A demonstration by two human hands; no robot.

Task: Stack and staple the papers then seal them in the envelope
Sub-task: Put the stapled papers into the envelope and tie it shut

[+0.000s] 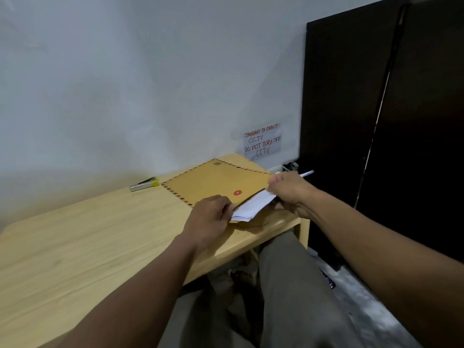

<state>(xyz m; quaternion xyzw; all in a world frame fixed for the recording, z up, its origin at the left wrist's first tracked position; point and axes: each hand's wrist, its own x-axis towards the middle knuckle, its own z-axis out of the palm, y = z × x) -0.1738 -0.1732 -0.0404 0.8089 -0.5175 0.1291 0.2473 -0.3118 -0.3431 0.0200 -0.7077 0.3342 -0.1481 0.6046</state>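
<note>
Pinching papers (253, 205): right hand (291, 194) | left hand (211, 217) grips envelope (218, 180) mouth | stapler (145, 184) well apart

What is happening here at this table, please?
A person is putting a stack of white papers into a brown envelope that lies on the wooden table. The right hand grips the papers, which are partly inside the envelope's mouth. The left hand holds the envelope at its open edge. The stapler lies apart, near the wall. The envelope is not yet sealed.
</note>
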